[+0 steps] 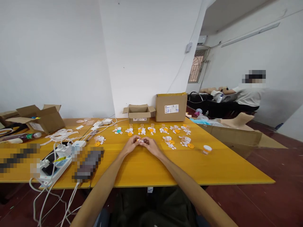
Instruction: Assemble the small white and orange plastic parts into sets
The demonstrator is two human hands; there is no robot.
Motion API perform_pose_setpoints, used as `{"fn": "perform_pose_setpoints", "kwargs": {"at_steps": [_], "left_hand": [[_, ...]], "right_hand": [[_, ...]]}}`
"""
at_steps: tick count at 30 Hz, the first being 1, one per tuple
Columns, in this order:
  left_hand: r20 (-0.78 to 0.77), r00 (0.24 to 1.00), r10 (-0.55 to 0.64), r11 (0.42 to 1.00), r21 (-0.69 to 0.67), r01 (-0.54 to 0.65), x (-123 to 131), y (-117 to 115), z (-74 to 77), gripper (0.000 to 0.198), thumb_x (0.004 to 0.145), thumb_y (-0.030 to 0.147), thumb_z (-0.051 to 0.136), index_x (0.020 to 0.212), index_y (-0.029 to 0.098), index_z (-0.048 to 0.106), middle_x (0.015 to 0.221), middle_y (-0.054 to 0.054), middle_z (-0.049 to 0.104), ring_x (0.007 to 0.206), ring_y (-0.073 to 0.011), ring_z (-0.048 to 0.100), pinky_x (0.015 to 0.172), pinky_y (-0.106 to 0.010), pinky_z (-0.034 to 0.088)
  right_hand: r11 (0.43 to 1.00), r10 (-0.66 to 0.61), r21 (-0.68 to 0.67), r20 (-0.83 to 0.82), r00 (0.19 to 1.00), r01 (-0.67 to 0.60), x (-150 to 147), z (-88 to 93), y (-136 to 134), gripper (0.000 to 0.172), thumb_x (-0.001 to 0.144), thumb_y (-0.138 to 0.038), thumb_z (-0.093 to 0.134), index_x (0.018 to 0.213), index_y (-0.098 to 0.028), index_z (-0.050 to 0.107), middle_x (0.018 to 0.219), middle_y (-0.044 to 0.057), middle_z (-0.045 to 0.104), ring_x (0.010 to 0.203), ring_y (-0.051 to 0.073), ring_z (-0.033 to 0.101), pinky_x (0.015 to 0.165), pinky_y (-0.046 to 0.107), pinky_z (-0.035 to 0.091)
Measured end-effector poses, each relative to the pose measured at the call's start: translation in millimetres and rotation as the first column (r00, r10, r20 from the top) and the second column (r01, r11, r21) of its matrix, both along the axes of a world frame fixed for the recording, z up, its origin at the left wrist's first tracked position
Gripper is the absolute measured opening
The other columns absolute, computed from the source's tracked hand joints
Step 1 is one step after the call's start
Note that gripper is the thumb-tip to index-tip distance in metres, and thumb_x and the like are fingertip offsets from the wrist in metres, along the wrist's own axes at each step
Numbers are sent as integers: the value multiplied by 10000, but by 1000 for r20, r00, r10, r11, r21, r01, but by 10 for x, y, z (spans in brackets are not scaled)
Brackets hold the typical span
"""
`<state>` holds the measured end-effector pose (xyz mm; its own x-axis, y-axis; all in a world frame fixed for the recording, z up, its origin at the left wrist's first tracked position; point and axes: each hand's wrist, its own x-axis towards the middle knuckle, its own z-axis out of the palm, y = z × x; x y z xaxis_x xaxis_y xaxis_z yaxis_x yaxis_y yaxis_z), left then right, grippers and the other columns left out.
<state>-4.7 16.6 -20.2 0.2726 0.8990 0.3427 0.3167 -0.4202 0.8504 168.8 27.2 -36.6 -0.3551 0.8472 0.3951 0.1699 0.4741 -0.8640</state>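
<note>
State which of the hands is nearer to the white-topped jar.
Right. The right hand is left of the white-topped jar, apart from it; the left hand is farther left, beyond the right one.

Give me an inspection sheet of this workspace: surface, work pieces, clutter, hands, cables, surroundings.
Surface: yellow table, shiny, seam toward the left.
Job's things: small whitish piece between the hands, too small to identify; piles of small white pieces, with orange round parts and teal ones; white-topped container at right.
Clutter: small open box and labelled carton near the wall; larger open box and bottle at left.
Hands: left hand and right hand meet, fingers closed on the piece.
Cables: white cables and power strip at left; some cables hang past the front edge.
Surroundings: white wall behind; seated person at far right.
</note>
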Motion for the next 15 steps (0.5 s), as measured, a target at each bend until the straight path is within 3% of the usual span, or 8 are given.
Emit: {"fn": "perform_pose_setpoints", "kwargs": {"at_steps": [10, 15], "left_hand": [[65, 998, -20, 997, -76, 25, 17, -46, 13, 362, 839, 549, 557, 814, 188, 569, 734, 19, 586, 687, -140, 550, 668, -279, 483], [12, 1000, 10, 998, -65, -9, 43, -94, 50, 386, 874, 569, 495, 816, 192, 557, 724, 23, 574, 675, -139, 544, 662, -277, 477]], "right_hand": [[994, -47, 106, 102, 994, 36, -32, 65, -88, 106, 783, -283, 644, 862, -213, 640, 807, 9, 712, 760, 187, 657, 725, 311, 515], [988, -64, 150, 112, 992, 47, -35, 67, -99, 120, 767, -224, 635, 886, -216, 636, 821, 8, 701, 749, 181, 644, 726, 307, 508]]}}
